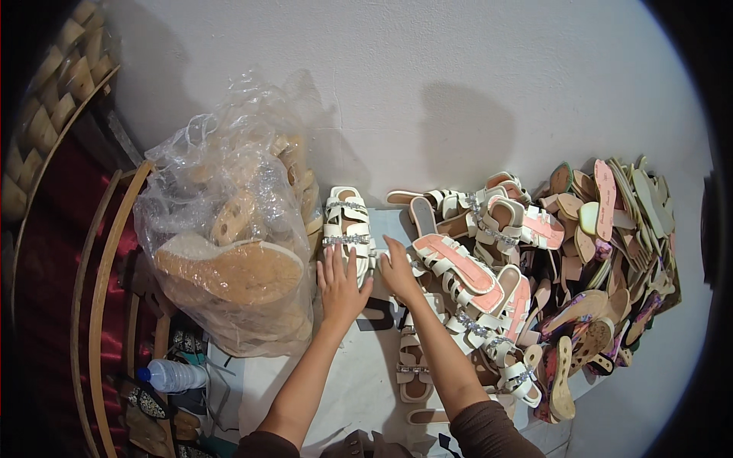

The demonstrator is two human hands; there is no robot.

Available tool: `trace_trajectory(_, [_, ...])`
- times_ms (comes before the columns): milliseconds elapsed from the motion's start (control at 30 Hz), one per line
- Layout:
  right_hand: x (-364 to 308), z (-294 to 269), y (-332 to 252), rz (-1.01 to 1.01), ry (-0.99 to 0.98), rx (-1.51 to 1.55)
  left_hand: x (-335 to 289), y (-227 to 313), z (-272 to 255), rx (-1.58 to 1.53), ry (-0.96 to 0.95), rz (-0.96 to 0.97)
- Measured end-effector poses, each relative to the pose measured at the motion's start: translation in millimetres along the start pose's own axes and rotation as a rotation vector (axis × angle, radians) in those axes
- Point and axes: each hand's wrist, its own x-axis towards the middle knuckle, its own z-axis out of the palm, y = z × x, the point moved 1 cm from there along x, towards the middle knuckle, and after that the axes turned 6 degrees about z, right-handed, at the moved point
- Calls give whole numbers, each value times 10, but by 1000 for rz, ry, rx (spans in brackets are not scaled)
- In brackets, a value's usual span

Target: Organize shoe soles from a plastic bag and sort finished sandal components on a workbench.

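Note:
A white strappy sandal with jewelled bands (347, 217) lies on top of a small stack, toe toward the wall. My left hand (341, 286) rests on its near end, fingers stretched out and apart, gripping nothing. Just right of the stack is my right hand (398, 273), with its fingers extended and nothing visible in it. Some of its fingers overlap, and I cannot tell whether it touches the stack. Beside it spreads a heap of similar white sandals, one showing a pink sole (450, 263).
A large clear plastic bag (229, 305) of wedge soles stands on the left. Loose insoles and soles (603, 198) pile up at the right against the wall (366, 91). A water bottle (175, 376) lies at lower left, near curved wooden rails (107, 282). White sheeting (328, 397) covers the table.

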Motion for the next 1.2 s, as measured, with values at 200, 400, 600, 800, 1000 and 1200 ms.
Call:
trace_trajectory(200, [-552,-110,137,27,86,-694,-439,182,-33,-85,13,180])
trace_trajectory(400, [-565,-107,275,109,167,-828,-743,335,-4,-285,-78,180])
trace_trajectory(600, [-527,-458,-52,108,171,-623,-892,214,-196,-422,-141,113])
trace_trajectory(800, [-747,-988,-578,-47,54,-34,-893,294,-323,-657,-37,61])
trace_trajectory(1000, [-1509,-1030,-928,-372,-7,-36,-1141,186,-420,-1829,-534,-778])
trace_trajectory(1200, [-2376,-588,-932,-716,-422,-415,-1789,3,-476,-2065,-822,-968])
